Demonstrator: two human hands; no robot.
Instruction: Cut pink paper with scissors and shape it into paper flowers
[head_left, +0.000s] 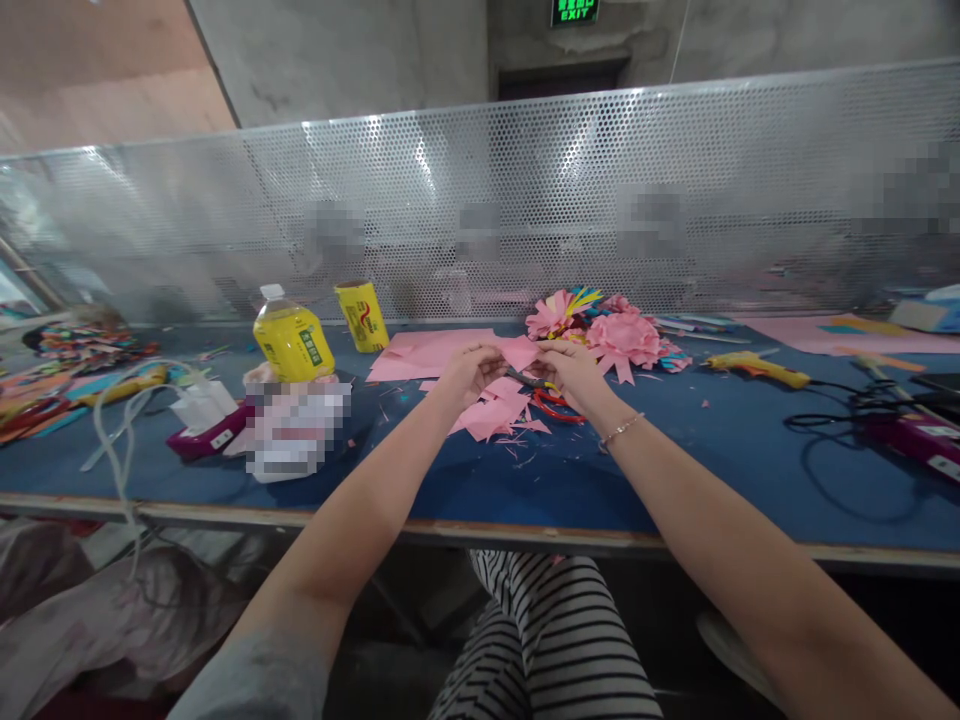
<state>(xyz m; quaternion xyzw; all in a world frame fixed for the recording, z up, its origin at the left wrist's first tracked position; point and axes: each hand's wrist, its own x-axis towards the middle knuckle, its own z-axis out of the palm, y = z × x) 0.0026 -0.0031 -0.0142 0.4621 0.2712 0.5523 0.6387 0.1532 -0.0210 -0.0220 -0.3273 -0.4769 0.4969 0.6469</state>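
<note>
Left hand [474, 372], right hand [568, 368], both pinching pink paper [519, 350], long axis running sideways

Head view, forward, downward (over tabletop [555, 495])

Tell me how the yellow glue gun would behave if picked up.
The glue gun should feel stiff, since its body looks like hard plastic. It seems unlikely to roll, given its long, uneven shape lying on the table. The black cord near its end may drag.
</note>
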